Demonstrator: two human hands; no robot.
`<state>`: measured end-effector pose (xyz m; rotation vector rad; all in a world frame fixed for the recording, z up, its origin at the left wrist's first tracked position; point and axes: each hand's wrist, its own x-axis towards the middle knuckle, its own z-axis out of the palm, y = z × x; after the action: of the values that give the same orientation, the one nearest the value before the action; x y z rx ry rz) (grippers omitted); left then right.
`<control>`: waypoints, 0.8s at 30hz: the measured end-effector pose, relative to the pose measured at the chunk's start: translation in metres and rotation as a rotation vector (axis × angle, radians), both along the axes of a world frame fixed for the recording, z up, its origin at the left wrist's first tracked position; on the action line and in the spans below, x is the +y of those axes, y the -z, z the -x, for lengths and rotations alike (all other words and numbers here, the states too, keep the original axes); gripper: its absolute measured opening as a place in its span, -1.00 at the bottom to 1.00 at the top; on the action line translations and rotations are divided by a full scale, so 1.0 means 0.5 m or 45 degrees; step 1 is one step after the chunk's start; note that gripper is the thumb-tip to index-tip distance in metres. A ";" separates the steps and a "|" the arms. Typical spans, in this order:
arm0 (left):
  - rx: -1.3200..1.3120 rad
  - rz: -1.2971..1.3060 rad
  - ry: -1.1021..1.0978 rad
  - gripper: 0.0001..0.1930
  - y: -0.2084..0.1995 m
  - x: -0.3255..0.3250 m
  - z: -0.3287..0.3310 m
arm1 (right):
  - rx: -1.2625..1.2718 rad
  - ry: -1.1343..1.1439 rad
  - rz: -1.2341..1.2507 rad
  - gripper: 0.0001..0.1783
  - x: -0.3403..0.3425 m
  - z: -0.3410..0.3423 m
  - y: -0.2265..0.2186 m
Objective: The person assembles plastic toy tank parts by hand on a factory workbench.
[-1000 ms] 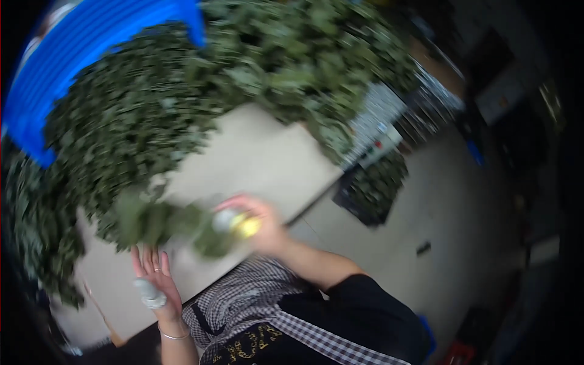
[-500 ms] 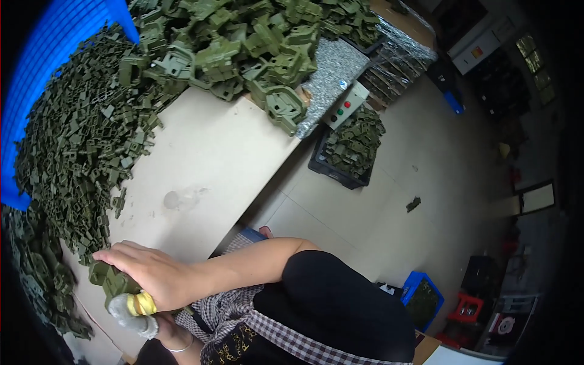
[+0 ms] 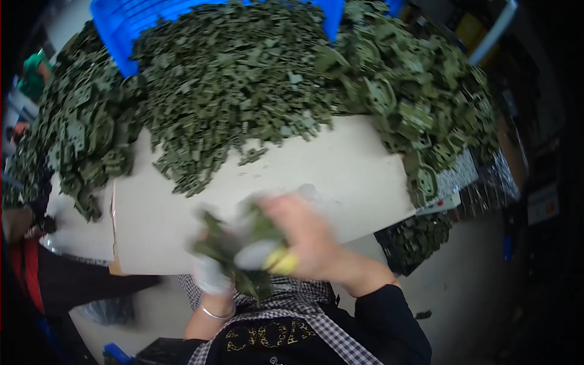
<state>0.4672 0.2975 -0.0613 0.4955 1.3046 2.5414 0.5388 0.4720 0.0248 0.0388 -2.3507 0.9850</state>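
In front of my body, over the near table edge, both hands are blurred by motion around olive-green plastic. My right hand (image 3: 304, 231) is closed on a green plastic part (image 3: 263, 226); white wrapping and a yellow band show on its thumb side. My left hand (image 3: 212, 275), white-covered at the fingers and with a bracelet at the wrist, grips green plastic (image 3: 210, 234) too. Whether this is one part or two pieces together, I cannot make out. Beyond my hands, a wide heap of small green parts (image 3: 225, 91) spreads over the table.
Larger green parts are piled at the right (image 3: 420, 103) and left (image 3: 91, 134) of the table (image 3: 164, 231). A blue basket (image 3: 115, 36) stands behind the small parts. On the floor at right is a dark crate (image 3: 392, 252) of green parts. Another person's dark-clothed arm (image 3: 91, 292) is at left.
My view has swung left, from the right side and floor to the table's middle. My hands, earlier together at the table's left with a green part, are now in front of my body, moving fast.
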 end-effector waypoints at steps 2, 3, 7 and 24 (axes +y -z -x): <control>-0.316 0.119 -0.585 -0.46 -0.049 -0.030 0.073 | -0.023 0.446 -0.154 -0.34 0.092 -0.035 -0.026; -0.304 0.108 -0.608 -0.46 -0.045 -0.058 0.092 | -0.046 0.646 -0.250 -0.33 0.133 -0.044 -0.021; -0.545 0.208 0.140 -0.27 0.006 -0.138 0.089 | -0.385 0.499 -0.633 -0.36 0.181 0.012 0.025; -0.719 0.123 0.594 -0.22 0.002 -0.087 0.030 | -0.707 -0.320 1.264 -0.78 0.010 0.067 0.064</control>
<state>0.4520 0.2539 -0.0625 0.0356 0.9565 2.0090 0.5052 0.4770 -0.0070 -0.3730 -2.0367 2.4274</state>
